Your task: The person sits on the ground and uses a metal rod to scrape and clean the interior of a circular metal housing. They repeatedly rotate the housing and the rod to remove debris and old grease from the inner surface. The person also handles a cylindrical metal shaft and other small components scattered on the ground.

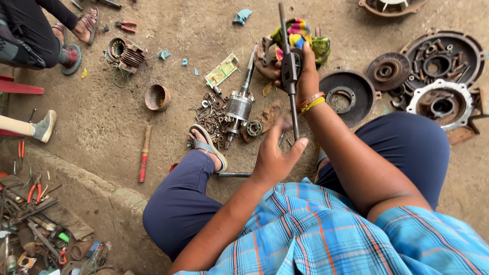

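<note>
Together we grip the long tap wrench (pixel 290 71). Our right hand (pixel 301 76) wraps its middle on the far side. Our left hand (pixel 274 155) pinches its near end.

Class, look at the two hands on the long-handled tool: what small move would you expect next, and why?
Probably a short turn of the tap wrench: the right hand grips its middle, and the left hand is at its near handle end.
</note>
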